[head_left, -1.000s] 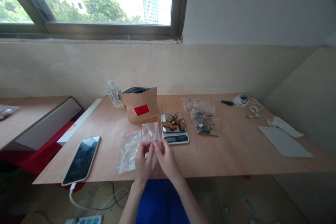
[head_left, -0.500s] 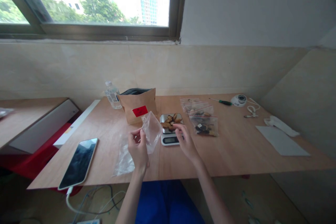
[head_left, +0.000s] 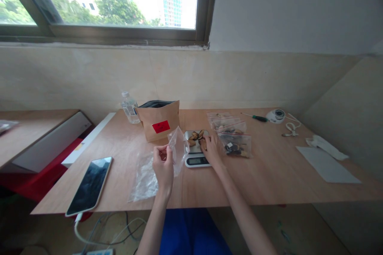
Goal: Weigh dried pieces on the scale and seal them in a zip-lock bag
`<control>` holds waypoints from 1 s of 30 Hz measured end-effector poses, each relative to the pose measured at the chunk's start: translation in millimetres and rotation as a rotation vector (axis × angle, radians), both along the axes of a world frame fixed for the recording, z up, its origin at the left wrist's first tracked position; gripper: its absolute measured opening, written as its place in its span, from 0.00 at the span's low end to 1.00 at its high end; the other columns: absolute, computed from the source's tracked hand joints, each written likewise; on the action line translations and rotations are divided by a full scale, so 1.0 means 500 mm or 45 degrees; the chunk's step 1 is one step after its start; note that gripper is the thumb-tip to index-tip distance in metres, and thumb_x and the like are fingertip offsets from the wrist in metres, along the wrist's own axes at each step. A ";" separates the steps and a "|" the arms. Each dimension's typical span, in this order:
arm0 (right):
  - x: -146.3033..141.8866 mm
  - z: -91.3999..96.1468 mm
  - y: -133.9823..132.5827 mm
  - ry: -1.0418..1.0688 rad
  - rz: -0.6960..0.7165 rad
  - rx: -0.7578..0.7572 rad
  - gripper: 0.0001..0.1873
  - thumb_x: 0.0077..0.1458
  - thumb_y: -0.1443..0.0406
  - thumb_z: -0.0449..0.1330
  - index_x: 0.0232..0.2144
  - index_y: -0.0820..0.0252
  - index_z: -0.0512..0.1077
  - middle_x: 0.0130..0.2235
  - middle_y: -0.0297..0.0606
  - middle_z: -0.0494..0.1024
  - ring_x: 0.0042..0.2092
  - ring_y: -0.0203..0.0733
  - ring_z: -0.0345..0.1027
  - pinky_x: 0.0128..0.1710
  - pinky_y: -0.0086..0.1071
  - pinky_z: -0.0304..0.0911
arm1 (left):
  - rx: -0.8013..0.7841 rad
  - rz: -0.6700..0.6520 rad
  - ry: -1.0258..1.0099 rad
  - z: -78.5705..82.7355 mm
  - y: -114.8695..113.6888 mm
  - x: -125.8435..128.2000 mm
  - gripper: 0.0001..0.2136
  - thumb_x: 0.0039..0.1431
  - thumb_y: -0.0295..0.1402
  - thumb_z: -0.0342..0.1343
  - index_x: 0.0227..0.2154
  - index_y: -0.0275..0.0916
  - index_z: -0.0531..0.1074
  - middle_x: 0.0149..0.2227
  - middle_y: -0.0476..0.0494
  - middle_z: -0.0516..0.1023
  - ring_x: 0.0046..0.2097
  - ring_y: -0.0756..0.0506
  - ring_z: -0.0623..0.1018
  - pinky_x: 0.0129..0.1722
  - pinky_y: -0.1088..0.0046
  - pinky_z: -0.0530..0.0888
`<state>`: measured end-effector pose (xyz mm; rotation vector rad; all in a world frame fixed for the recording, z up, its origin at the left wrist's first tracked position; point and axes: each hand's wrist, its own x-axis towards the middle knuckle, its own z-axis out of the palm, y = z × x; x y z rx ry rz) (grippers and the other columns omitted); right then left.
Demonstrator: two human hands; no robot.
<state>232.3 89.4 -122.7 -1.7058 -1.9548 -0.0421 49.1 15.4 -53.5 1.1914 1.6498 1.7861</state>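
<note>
My left hand [head_left: 163,163] pinches a clear plastic bag [head_left: 178,153], held up just left of a small kitchen scale [head_left: 197,161]. Dried brown slices [head_left: 196,136] lie on the scale's metal plate. Over the plate's right side, my right hand [head_left: 213,149] has its fingers curled down around some of these slices; the fingertips are partly hidden. Beneath and left of my left hand, more clear plastic bags [head_left: 143,181] lie flat on the table. Behind them stands an open brown paper pouch [head_left: 158,121] with a red label.
Right of the scale lie several filled zip bags [head_left: 235,145]. Farther right are a green screwdriver [head_left: 259,118], a white dome camera [head_left: 275,116], its cable and a white sheet [head_left: 327,165]. A phone [head_left: 89,185] on a cable and a water bottle [head_left: 131,108] are at left.
My right hand has moved down onto the slices at the plate's right side, its fingers curling in. My left hand and its bag have shifted slightly right. The view has turned a little.
</note>
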 end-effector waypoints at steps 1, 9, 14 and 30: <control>0.002 -0.001 0.000 -0.012 -0.012 0.003 0.17 0.53 0.67 0.55 0.46 0.61 0.67 0.44 0.48 0.68 0.47 0.51 0.60 0.47 0.43 0.57 | -0.001 -0.003 -0.001 -0.001 0.001 0.000 0.09 0.56 0.39 0.53 0.29 0.38 0.67 0.25 0.51 0.68 0.25 0.51 0.69 0.25 0.77 0.65; -0.001 0.011 0.010 -0.051 -0.028 0.006 0.14 0.55 0.67 0.53 0.44 0.64 0.68 0.40 0.48 0.68 0.46 0.51 0.60 0.46 0.43 0.57 | -0.063 -0.056 -0.060 -0.008 0.001 0.009 0.10 0.56 0.40 0.52 0.30 0.38 0.66 0.24 0.52 0.68 0.23 0.52 0.68 0.23 0.78 0.64; 0.009 0.024 0.023 0.156 -0.023 -0.016 0.15 0.55 0.68 0.51 0.45 0.68 0.67 0.42 0.51 0.69 0.49 0.52 0.61 0.47 0.43 0.59 | -0.089 -0.059 -0.043 -0.010 0.005 0.013 0.09 0.56 0.39 0.52 0.29 0.38 0.66 0.25 0.52 0.68 0.24 0.51 0.69 0.24 0.77 0.65; -0.114 0.196 -0.096 0.634 0.278 -0.039 0.09 0.57 0.63 0.51 0.38 0.60 0.68 0.39 0.45 0.73 0.44 0.48 0.67 0.44 0.40 0.63 | -0.176 0.001 -0.110 -0.024 0.013 0.067 0.06 0.60 0.36 0.46 0.30 0.41 0.61 0.51 0.35 0.70 0.54 0.40 0.69 0.52 0.56 0.63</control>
